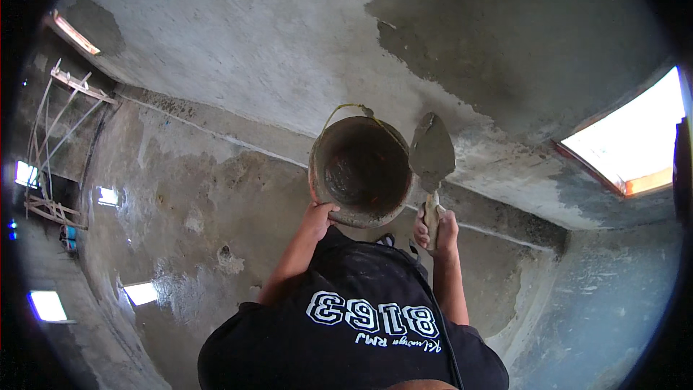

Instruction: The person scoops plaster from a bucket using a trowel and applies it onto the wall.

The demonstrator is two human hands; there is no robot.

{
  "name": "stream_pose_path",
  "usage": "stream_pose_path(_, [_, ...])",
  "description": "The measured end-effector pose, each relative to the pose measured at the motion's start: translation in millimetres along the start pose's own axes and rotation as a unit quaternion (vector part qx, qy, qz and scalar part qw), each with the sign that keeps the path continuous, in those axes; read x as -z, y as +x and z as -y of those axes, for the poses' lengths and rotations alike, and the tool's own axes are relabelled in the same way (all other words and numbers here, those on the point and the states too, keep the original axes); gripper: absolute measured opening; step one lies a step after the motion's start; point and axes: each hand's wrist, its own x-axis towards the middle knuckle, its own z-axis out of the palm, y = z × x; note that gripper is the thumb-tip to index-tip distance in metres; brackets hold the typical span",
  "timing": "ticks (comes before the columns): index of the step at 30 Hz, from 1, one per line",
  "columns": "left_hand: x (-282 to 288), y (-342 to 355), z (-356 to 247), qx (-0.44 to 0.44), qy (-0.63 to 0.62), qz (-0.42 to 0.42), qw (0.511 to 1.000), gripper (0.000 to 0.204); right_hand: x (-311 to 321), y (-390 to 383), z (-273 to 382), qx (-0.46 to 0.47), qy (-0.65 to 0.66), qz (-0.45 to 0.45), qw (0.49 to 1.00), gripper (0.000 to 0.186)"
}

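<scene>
Gripping a bucket (361, 217) and a trowel (433, 150) before a patchy grey wall (245, 36)

Nearest is the wearer's black shirt (361, 347), with white printing across the cloth. Just beyond it, the left hand (315, 220) is curled onto the near left rim of the round bucket, which tilts its mouth into view. Its inside is dark and stained, its lip crusted grey; a thin yellowish bail (346, 107) arcs over the far side. The right hand (442, 231) is closed around the trowel's pale, smeared handle. The leaf-shaped blade points away, coated in smooth grey mortar, just beside the bucket; whether the two touch cannot be told.

Bucket and hands hide part of the floor (209, 209), which is blotched, damp-looking and rough in spots. Beyond rises the wall, pale and chalky on the left, with a darker, ragged-edged coat (505, 29) on the right. A bright, framed opening (635, 130) sits farther right. At the far left stands a spindly pole scaffold (72, 83), a blue container (68, 238) near its foot.
</scene>
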Motion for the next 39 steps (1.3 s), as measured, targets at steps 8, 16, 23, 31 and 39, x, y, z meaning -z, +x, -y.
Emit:
stream_pose_path(8, [49, 13, -42, 0.009, -0.002, -0.005, 1.000, 0.052, -65, 99, -3, 0.251, -0.366, -0.077, 0.893, 0.026])
stream_pose_path(16, [132, 40, -100, -0.010, -0.011, -0.038, 0.999, 0.050, -109, 256, 17, 0.420, -0.630, -0.235, 0.610, 0.027])
stream_pose_path(23, [191, 72, -152, -0.015, -0.015, -0.071, 0.997, 0.052, -79, 353, -9, 0.361, -0.721, -0.365, 0.464, 0.027])
stream_pose_path(31, [211, 86, -193, -0.030, 0.029, -0.100, 0.994, 0.050, -94, 339, -10, 0.456, -0.655, -0.391, 0.459, 0.032])
stream_pose_path(39, [208, 102, -199, -0.012, 0.016, -0.106, 0.994, 0.051, -110, 337, -28, 0.268, -0.778, -0.342, 0.454, 0.037])
